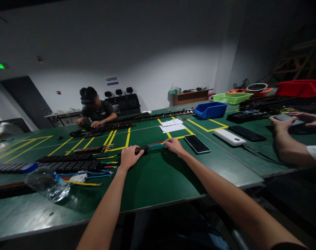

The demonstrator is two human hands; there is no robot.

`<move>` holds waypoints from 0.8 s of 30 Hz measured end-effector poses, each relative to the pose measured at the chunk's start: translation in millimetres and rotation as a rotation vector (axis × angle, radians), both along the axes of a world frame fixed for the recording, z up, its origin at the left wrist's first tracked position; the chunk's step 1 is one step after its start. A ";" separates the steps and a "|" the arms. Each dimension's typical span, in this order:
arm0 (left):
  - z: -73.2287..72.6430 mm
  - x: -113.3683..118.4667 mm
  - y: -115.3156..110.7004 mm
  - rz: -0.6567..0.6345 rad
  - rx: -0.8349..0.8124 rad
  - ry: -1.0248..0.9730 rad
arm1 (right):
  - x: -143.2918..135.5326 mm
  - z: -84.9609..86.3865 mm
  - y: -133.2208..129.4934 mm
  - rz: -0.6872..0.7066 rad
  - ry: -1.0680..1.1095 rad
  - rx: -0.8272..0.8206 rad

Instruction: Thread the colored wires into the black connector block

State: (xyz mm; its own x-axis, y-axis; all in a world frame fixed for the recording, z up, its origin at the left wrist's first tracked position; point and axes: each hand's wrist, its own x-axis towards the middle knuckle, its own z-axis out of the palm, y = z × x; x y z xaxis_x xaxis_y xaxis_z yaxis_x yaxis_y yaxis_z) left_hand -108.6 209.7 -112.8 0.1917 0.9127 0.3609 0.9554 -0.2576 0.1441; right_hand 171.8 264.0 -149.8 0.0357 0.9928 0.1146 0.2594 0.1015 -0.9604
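Holding a wire harness (pixel 145 150) in both hands, left of the smartphone (pixel 196 144)

Clasping the black body of the wire harness with the left hand (pixel 131 156), well left of the smartphone, with fingers curled over the top and closed against the thumb. Pinching the ends of the coloured wires (pixel 155 144), red and blue among them, in the fingers of the right hand (pixel 175 146), just left of the smartphone.

Working at a green bench (pixel 160 180) with yellow lines (pixel 128 137), with black segmented strips (pixel 82 165) well left of the smartphone and a plastic water bottle (pixel 47 182) farther left and nearer. Facing white papers (pixel 175 125) just beyond the smartphone and a blue bin (pixel 212 111) farther beyond, slightly right. Sitting near a white power bank (pixel 228 137) and a black handset (pixel 248 133), both right of the smartphone. Sharing the bench with a person (pixel 103 109) far beyond and left of the smartphone, and with another person's hands (pixel 284 130) well right of it, around a grey device (pixel 284 117).
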 end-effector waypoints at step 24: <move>-1.1 -0.7 0.6 -0.007 0.026 0.007 | 3.1 -3.2 5.0 0.027 -0.141 0.031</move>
